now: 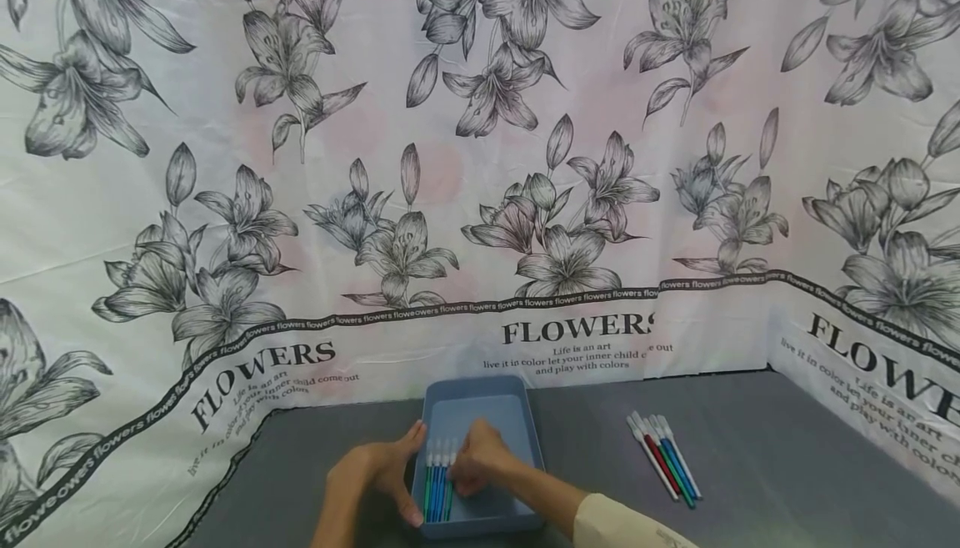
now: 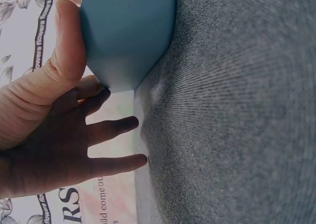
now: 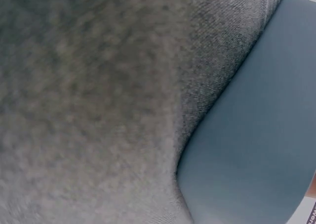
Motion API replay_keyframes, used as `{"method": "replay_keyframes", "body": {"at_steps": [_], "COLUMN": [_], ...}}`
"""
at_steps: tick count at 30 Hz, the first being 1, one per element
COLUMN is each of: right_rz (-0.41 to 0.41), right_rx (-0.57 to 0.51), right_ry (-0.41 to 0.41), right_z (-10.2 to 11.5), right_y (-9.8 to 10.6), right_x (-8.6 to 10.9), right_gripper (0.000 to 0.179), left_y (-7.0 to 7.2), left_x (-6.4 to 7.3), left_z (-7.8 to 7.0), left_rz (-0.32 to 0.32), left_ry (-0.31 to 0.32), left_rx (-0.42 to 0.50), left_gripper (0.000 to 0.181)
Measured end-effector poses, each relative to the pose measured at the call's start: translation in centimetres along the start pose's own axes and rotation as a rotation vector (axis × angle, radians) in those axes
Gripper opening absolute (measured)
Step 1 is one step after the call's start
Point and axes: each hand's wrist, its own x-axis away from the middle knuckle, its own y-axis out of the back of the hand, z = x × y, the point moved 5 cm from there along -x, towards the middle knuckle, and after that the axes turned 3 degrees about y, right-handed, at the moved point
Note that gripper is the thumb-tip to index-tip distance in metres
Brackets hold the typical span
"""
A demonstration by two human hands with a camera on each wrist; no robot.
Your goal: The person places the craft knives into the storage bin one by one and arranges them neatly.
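A blue-grey rectangular tray (image 1: 534, 448) lies on the dark table. Slim markers (image 1: 438, 481) with clear-white caps and green and blue barrels line up side by side along its left inner wall. My left hand (image 1: 378, 466) touches the tray's left side, thumb near the front corner. In the left wrist view the thumb lies against the outer wall (image 2: 128, 31), with other fingers extended. Inside the tray my right hand (image 1: 480, 458) has curled fingers beside the row's right end; whether they pinch a marker is hidden. The right wrist view shows mostly outer tray wall (image 3: 252, 125).
To the right of the tray, a loose bundle of markers (image 1: 664, 460) with white, red, green and blue barrels lies on the grey cloth-covered table (image 1: 787, 465). A flower-printed curtain (image 1: 585, 356) hangs behind and along both sides.
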Motion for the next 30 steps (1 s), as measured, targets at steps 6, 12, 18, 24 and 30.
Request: {"method": "replay_keyframes", "body": {"at_steps": [6, 12, 18, 24, 30], "right_rz": [0.056, 0.093, 0.168, 0.201, 0.123], "right_rx": [-0.039, -0.041, -0.111, -0.206, -0.185], "right_ry": [0.032, 0.014, 0.037, 0.090, 0.134], "right_z": [0.3, 0.1, 0.4, 1.0, 0.5], "right_y": [0.2, 0.4, 1.9, 5.6, 10.2], "right_x": [0.5, 0.5, 1.2, 1.7, 2.5], "right_gripper": [0.015, 0.010, 0.012, 0.019, 0.021], "left_y": [0.0, 0.1, 0.0, 0.2, 0.0], "left_x": [-0.1, 0.0, 0.0, -0.2, -0.1], "left_z": [0.2, 0.1, -0.2, -0.2, 0.1], "left_rz": [-0.005, -0.007, -0.009, -0.012, 0.000], "left_ry": [0.008, -0.010, -0.036, 0.001, 0.032], "left_rx": [-0.011, -0.012, -0.019, -0.028, -0.011], "left_gripper": [0.123, 0.122, 0.123, 0.125, 0.126]}}
